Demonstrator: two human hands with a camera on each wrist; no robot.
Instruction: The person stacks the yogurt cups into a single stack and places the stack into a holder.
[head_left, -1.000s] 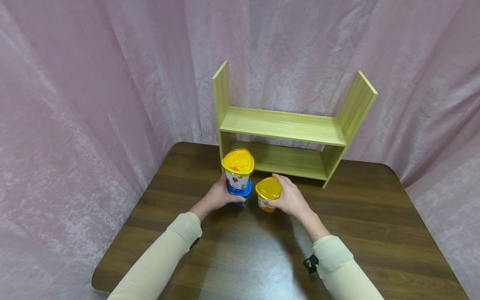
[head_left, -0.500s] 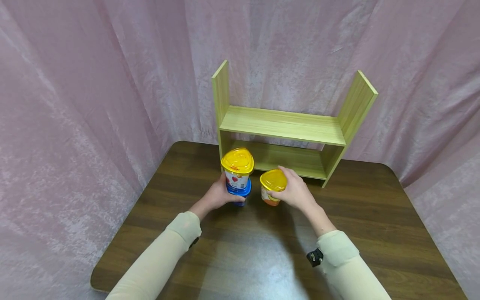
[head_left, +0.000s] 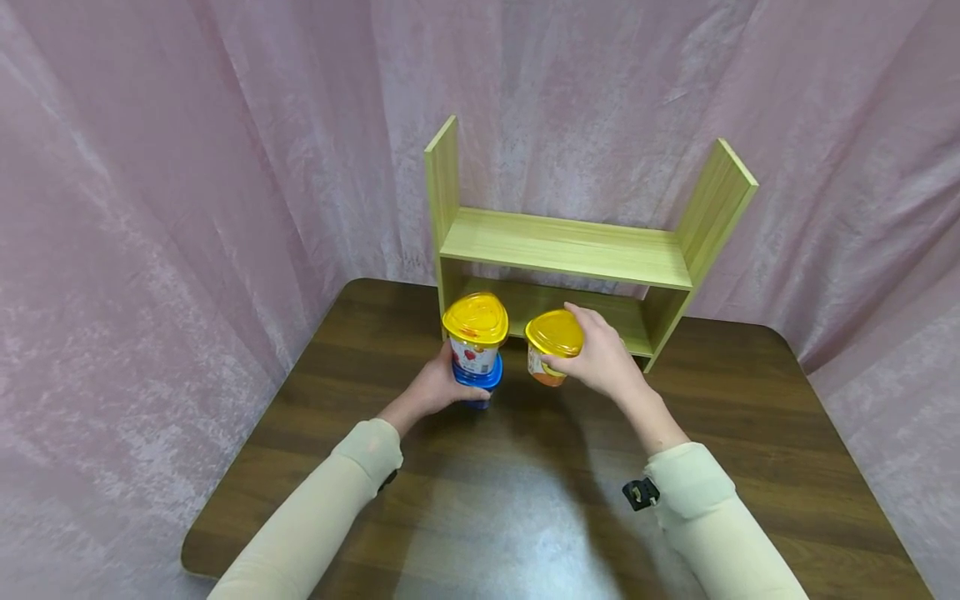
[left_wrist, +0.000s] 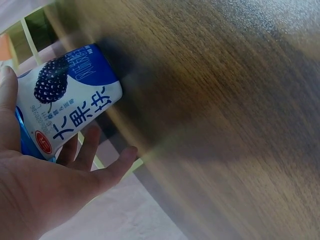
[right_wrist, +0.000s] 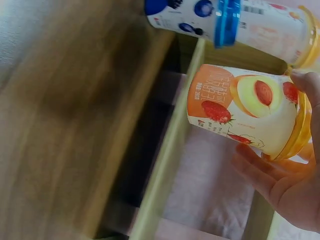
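In the head view my left hand (head_left: 437, 387) grips a fruit yogurt cup with a blue lid (head_left: 483, 380), thumb at its near side. The left wrist view shows a blackberry on this blue-lidded cup (left_wrist: 75, 87). On its lid stands a second cup with a yellow lid (head_left: 476, 320), upright. My right hand (head_left: 609, 360) holds another yellow-lidded cup (head_left: 555, 335) above the table, just in front of the shelf. Peach and strawberry pictures mark this held cup (right_wrist: 240, 102) in the right wrist view. Whether the stack touches the table I cannot tell.
A light wooden two-level shelf (head_left: 570, 246) stands at the table's back, with raised side panels. Its lower board (head_left: 517, 298) is partly hidden behind the cups. The dark wooden table (head_left: 480, 500) spreads in front, and pink curtains (head_left: 225, 167) hang behind.
My right hand has lifted its yellow-lidded cup and carried it forward and slightly right, toward the shelf. The left hand and the stacked cups stay almost where they were.
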